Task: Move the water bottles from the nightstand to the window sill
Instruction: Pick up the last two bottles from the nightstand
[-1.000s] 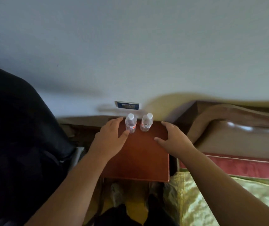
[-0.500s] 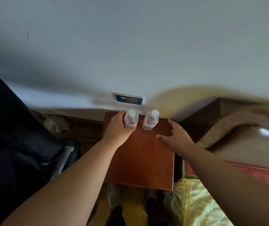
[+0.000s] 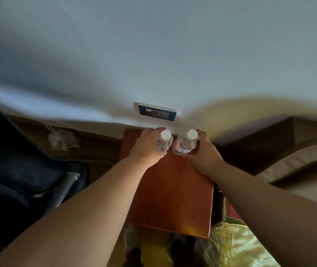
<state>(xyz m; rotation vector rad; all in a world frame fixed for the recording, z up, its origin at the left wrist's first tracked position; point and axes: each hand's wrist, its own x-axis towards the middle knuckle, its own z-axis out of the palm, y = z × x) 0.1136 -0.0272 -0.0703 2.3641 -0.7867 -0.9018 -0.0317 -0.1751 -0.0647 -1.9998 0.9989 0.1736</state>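
Observation:
Two small clear water bottles with white caps stand upright side by side at the back of the reddish-brown nightstand [image 3: 173,193], close to the wall. My left hand [image 3: 147,146] wraps around the left bottle [image 3: 164,140], covering most of its body. My right hand [image 3: 204,153] curls around the right bottle [image 3: 184,143], whose red-and-white label shows near its base. Both bottles look to be resting on the nightstand top. No window sill is in view.
A dark blue wall socket plate [image 3: 157,112] sits on the white wall just behind the bottles. A black bag [image 3: 19,180] fills the left side, with a crumpled plastic bag [image 3: 62,139] behind it. The bed with a yellow-green cover [image 3: 236,245] and headboard [image 3: 269,143] lies at right.
My right hand has moved forward from the nightstand top and closed around the right bottle. My left hand has tightened its hold on the left bottle.

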